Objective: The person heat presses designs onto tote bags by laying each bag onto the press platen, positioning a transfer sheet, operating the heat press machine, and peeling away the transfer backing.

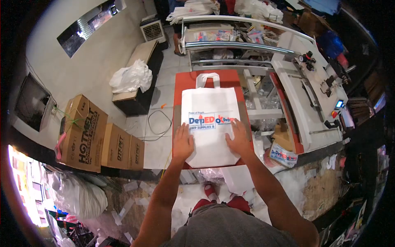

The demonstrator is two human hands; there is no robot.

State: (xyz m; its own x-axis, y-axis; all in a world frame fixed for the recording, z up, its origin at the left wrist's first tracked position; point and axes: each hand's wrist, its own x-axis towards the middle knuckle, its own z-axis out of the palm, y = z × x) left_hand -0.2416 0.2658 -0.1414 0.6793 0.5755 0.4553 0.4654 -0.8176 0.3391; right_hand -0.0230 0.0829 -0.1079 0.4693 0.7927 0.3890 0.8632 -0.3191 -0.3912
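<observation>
A white tote bag [210, 101] with a looped handle at its far end lies flat in front of me. It bears a blue and red print reading "DepED" across its middle. Beneath it is a red and brown board [183, 84], seen around the bag's edges. My left hand [183, 142] rests on the bag's left side, fingers stretched out flat. On the right side of the bag lies my right hand [239, 138], its fingers extended, covering part of the smaller print. Neither hand grips anything.
A heat press machine [292, 90] with metal rollers [242, 46] stands to the right and behind. Cardboard boxes [88, 136] sit on the left, near a bench [127, 95] carrying white plastic bags [133, 76]. A cable [158, 123] lies beside the board. Another person [176, 37] stands at the back.
</observation>
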